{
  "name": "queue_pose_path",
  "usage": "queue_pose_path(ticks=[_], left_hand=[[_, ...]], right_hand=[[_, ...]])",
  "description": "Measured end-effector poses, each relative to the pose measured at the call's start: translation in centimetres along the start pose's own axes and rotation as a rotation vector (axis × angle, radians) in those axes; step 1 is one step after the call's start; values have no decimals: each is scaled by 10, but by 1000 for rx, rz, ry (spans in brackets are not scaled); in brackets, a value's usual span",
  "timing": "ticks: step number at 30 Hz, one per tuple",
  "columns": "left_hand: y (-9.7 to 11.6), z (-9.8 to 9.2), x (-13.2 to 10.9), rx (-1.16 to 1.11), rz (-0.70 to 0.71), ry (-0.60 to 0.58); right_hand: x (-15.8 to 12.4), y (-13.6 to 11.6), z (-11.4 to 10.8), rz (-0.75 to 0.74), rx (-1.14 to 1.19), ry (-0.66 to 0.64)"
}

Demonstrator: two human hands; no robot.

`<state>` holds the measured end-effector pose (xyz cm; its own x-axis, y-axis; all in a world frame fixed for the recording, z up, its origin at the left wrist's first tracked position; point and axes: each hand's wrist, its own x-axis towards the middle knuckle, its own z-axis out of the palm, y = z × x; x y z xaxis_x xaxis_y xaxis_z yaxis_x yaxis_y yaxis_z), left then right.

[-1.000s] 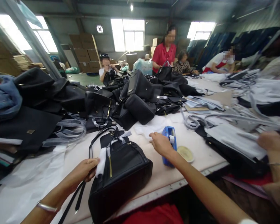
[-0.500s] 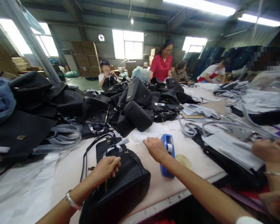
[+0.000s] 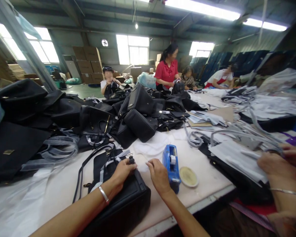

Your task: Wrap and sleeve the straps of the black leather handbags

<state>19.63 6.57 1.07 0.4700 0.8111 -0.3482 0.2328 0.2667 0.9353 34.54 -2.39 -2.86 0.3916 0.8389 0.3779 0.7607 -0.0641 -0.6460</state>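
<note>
In the lower middle of the frame, the left hand point(image 3: 120, 174) has its grip closed on a small dark buckle point(image 3: 131, 158) above a black bag point(image 3: 136, 192), which lies on the tabletop point(image 3: 193, 196) at lower centre. Just right of centre, the right hand point(image 3: 160, 177) is beside a blue tape dispenser point(image 3: 170, 171), thumb and forefinger close together; whether that grip pinches some clear tape is hard to tell. A round disc point(image 3: 188, 177) sits right of the dispenser, more black bags point(image 3: 140, 126) pile up mid-frame, and a co-worker's hand point(image 3: 276, 164) is at far right
</note>
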Motion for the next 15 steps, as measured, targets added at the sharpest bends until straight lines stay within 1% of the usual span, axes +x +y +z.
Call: queue_pose_path(ticks=[2, 4, 6, 8, 9, 10, 12, 14, 15], left_hand=[[8, 3, -9, -96, 15, -56], [15, 5, -15, -152, 14, -88], [20, 7, -18, -170, 28, -102], [22, 9, -17, -118, 102, -114], [22, 10, -16, -64, 171, -115], [22, 10, -15, 4, 254, -100], [21, 12, -12, 158, 415, -14], [19, 12, -11, 290, 507, 104], [18, 13, -11, 340, 519, 147]], right_hand=[[9, -2, 0, 51, 99, 126], [18, -3, 1, 131, 258, 206], [26, -2, 3, 275, 494, 252], [31, -2, 5, 432, 806, 233], [31, -3, 6, 500, 971, 189], [31, -5, 7, 555, 1124, 118], [26, -10, 6, 630, 1362, -82], [18, -17, 4, 671, 1496, -262], [14, -20, 2, 670, 1538, -320]])
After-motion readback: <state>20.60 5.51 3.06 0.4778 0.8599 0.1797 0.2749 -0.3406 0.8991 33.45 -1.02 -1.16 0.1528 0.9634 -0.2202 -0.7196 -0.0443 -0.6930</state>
